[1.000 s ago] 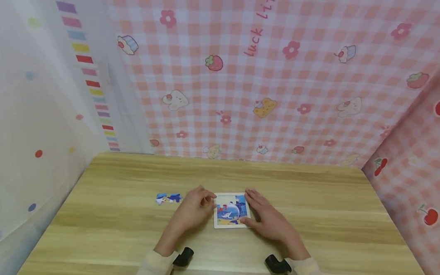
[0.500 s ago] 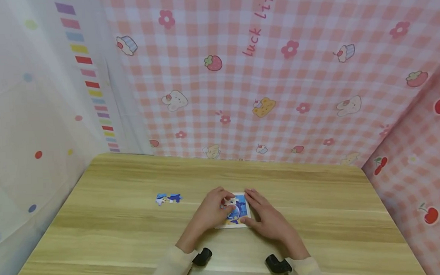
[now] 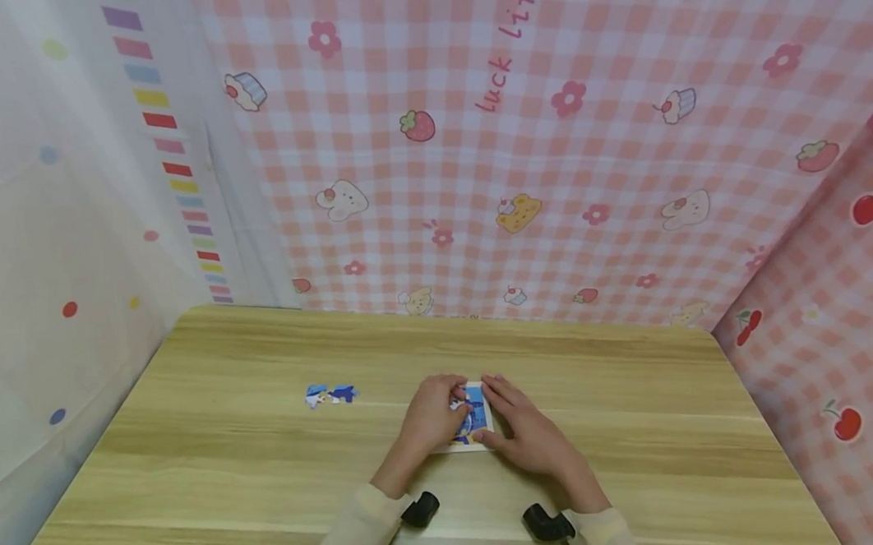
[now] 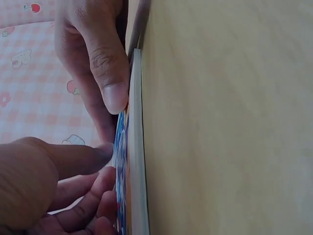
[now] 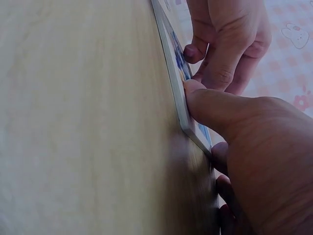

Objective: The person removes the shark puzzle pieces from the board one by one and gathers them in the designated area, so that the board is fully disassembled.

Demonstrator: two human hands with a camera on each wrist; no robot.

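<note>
A small square jigsaw puzzle tray (image 3: 457,450) with a white rim and a blue sea picture lies flat on the table between both hands. Over its upper left part, my left hand (image 3: 427,414) pinches a puzzle piece (image 3: 456,402) down at the picture; the fingers mostly hide the piece. Along the right edge rests my right hand (image 3: 528,434), its fingers stretched toward the upper corner. In the right wrist view the right thumb (image 5: 208,103) presses on the tray's face near the rim. Much of the picture's left side is hidden by the left hand.
Left of the tray, a light blue and white puzzle piece (image 3: 315,396) and a dark blue one (image 3: 343,393) lie close together on the wooden table (image 3: 233,481). A pink checked cloth (image 3: 475,155) hangs behind, with more cloth at both sides.
From the tray's left edge, the left hand has moved right over its upper left part and settled there. The right hand keeps its place at the right edge.
</note>
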